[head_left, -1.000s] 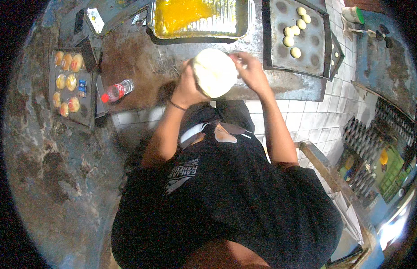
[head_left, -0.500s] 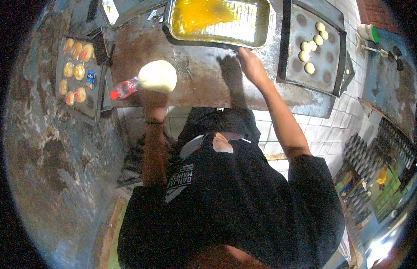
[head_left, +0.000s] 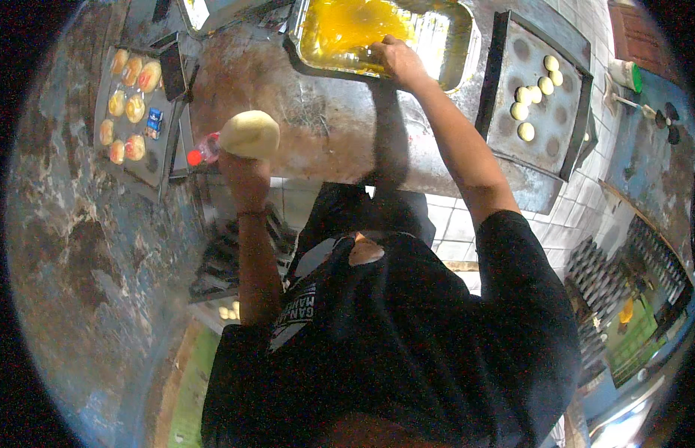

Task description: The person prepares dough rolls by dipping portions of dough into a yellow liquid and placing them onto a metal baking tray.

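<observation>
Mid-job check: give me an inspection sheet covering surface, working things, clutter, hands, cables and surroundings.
Surface: brown tabletop, worn and stained.
Working things: large pale dough lump held above the table; foil tray with yellow contents; dark baking tray with small pale balls.
Clutter: red-capped bottle, partly hidden; blue packet beside buns on the left-hand tray.
Hands: left holds the lump from below; right is at the foil tray, contact unclear.
Cables: nothing seen.
Surroundings: white tiles; green-lidded tub at right.
</observation>
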`<state>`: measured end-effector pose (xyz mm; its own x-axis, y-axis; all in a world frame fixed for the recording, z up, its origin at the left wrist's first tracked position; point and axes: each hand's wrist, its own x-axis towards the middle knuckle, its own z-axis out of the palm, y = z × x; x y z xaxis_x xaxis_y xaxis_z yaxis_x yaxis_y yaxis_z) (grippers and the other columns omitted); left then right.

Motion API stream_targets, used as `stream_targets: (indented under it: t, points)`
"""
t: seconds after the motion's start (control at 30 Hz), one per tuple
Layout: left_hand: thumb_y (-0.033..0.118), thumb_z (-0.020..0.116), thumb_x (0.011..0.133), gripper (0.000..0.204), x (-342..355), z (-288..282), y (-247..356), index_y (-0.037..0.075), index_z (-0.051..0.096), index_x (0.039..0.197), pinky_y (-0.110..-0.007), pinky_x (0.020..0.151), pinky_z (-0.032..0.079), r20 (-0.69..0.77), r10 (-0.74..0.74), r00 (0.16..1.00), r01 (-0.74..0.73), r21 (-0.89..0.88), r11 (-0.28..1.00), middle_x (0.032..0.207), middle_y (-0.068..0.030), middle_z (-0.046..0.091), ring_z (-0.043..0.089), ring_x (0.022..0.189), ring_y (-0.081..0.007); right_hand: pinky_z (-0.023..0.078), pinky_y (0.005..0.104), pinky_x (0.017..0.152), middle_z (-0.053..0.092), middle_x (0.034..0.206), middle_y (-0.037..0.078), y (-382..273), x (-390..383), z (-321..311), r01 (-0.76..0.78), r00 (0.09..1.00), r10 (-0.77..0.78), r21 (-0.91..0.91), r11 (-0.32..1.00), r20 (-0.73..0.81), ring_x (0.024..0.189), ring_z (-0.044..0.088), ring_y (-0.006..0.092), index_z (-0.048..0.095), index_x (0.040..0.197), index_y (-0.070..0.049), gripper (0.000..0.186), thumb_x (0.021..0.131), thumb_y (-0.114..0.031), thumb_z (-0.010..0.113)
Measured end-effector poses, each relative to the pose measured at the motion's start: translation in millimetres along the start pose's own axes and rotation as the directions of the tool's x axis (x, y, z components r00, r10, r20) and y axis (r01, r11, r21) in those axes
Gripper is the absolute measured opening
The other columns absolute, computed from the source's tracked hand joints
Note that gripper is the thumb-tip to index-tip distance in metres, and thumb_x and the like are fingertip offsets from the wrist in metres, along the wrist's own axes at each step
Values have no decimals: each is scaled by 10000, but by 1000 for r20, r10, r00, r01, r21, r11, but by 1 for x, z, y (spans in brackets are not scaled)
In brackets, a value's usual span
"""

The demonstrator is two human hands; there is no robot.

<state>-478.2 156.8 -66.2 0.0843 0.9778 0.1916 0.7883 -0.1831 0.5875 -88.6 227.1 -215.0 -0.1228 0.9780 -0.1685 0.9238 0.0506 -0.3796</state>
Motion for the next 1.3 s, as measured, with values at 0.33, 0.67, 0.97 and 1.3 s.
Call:
stream_targets:
  t: [0.33,0.67,0.97,1.3]
  points:
    - [143,878,756,456,33,41,16,1,684,1144,-400,899,561,275,-160,948,216,-185,959,1091,-166,752,727,1015,-294,539,339,874,740,1100,105,12,-11,-56,-231,899,-79,620,750,430,1023,691,199,717,1229,-49,319,955,-177,615]
    - [169,908,759,451,56,36,110,7,704,1128,-337,892,567,333,66,941,121,-512,851,1062,-99,767,721,960,-175,520,455,879,620,1082,133,-155,-131,-154,240,945,-105,437,867,-310,966,621,345,679,1330,-168,601,776,52,607]
    - [125,806,878,269,46,49,87,17,717,1107,-267,653,558,385,40,922,199,-560,804,977,-61,773,721,810,-115,531,405,823,624,1051,170,-152,-214,-108,23,908,220,566,824,-357,935,645,330,676,1221,-57,313,928,32,612]
    - [202,907,789,398,30,23,150,14,708,1079,-321,849,559,534,317,784,86,-599,796,1024,-83,764,708,925,-158,510,439,964,624,1119,180,-133,-238,-127,-58,927,270,612,788,-259,1093,622,360,655,1309,-71,603,793,-298,869]
